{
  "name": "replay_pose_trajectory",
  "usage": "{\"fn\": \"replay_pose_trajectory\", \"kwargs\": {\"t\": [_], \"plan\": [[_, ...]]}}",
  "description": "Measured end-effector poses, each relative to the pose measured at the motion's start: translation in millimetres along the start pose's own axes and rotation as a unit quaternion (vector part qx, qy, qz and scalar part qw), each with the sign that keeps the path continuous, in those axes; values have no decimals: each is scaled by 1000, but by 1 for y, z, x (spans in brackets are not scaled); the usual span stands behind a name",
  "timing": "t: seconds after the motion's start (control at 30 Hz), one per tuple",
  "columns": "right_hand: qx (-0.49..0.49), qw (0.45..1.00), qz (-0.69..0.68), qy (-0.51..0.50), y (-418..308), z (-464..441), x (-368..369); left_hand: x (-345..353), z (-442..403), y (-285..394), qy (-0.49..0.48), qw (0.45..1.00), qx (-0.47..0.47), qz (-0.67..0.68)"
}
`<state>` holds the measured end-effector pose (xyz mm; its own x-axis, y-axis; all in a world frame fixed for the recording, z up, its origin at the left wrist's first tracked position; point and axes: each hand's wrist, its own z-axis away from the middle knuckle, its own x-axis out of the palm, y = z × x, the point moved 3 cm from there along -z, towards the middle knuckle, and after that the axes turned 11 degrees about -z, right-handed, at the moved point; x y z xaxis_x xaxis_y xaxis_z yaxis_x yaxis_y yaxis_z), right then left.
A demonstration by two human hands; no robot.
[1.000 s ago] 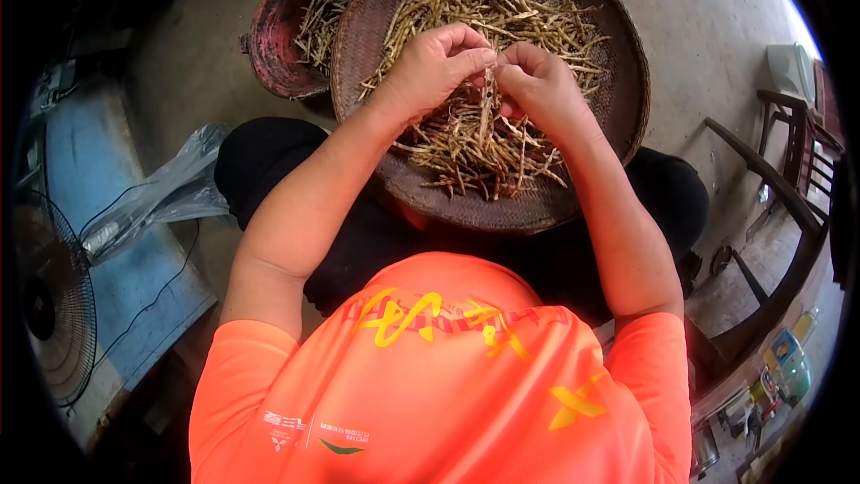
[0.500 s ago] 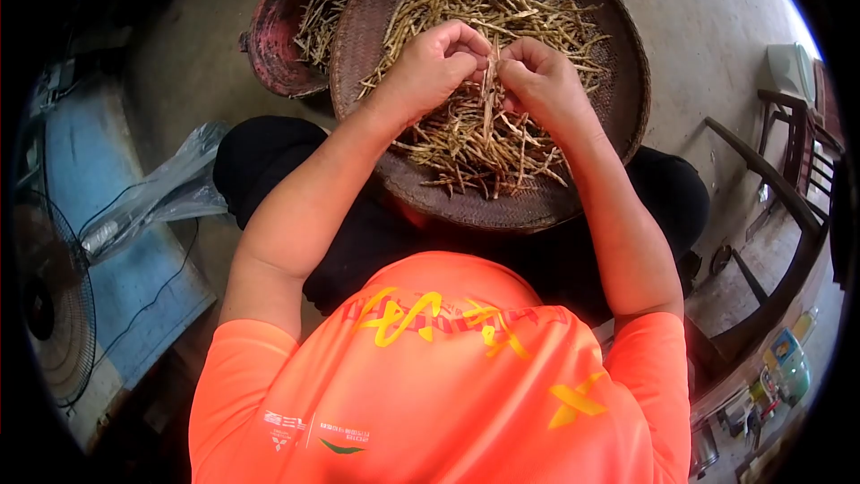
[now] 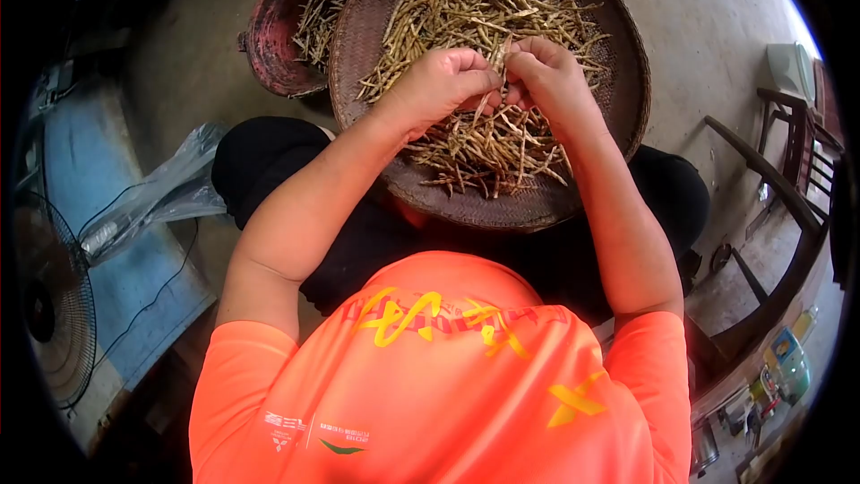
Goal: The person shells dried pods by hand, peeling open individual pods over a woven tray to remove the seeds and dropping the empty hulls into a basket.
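My left hand (image 3: 448, 85) and my right hand (image 3: 548, 81) meet above a round woven tray (image 3: 630, 63). Between their closed fingertips is a dry, pale bean pod (image 3: 498, 56), partly covered by the fingers. Beneath and beyond my hands lies a large heap of dry bean pods (image 3: 475, 13), yellowish brown and tangled. Nearer to me, a second heap of paler, flatter pods (image 3: 488, 157) spreads over the tray. My fingers hide part of the space between the two heaps.
A reddish bucket-like basket (image 3: 269, 45) with some pods (image 3: 318, 25) stands left of the tray. Farther left are a plastic bag (image 3: 170, 188), a blue board (image 3: 116, 278) and a fan (image 3: 58, 305). A dark wooden chair (image 3: 770, 305) stands at right.
My left hand has moved slightly right and down, its fingers now lower on the pod. My right hand has shifted slightly; the pod is tilted more to the right.
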<state>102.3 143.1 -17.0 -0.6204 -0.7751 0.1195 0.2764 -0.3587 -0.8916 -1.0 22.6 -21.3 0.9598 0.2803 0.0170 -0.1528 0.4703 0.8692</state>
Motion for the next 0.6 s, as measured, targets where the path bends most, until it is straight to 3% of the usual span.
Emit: {"fn": "replay_pose_trajectory", "kwargs": {"t": [0.07, 0.17, 0.43, 0.53, 0.6], "plan": [[58, 992, -113, -28, 1, 1, 2, -1, 1, 2, 2, 1000, -11, 14], [77, 989, -122, -44, -3, 5, 5, -5, 2, 2, 14, 999, -27, 23], [18, 996, -35, -76, 2, 3, 8, -6, 4, 7, 17, 999, -29, 23], [-9, 998, 3, -56, 5, 4, 9, -6, 2, 2, 19, 996, -28, -83], [-18, 999, 9, -42, 1, 3, 7, -10, -1, 1, 32, 944, 34, -328]]}}
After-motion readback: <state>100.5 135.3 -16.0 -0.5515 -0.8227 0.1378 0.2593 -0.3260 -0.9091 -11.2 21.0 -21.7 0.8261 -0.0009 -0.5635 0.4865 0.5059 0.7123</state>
